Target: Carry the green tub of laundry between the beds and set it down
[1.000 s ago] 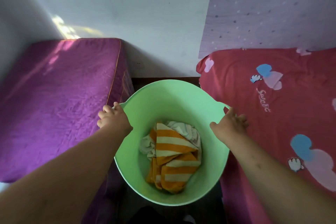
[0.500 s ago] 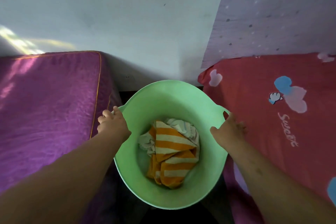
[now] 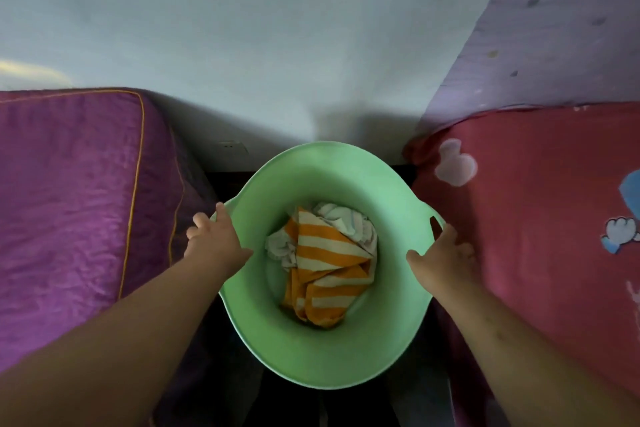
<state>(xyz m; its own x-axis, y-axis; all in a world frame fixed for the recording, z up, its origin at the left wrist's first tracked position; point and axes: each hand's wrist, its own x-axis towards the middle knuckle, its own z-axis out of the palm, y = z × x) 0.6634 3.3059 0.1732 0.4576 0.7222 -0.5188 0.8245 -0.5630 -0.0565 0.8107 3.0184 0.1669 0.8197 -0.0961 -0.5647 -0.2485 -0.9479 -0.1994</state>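
The green tub hangs in the gap between the two beds, close to the wall. Inside it lies laundry: an orange-and-white striped cloth over pale whitish cloths. My left hand grips the tub's left handle, fingers wrapped over the rim. My right hand holds the rim by the right handle slot. Whether the tub's base touches the floor is hidden.
A purple bed runs along the left, a red bed with cartoon prints along the right. A pale wall with a socket closes the gap ahead. The dark floor strip between the beds is narrow.
The tub and both hands have moved forward, deeper between the beds and closer to the wall. Both grips on the tub stay the same.
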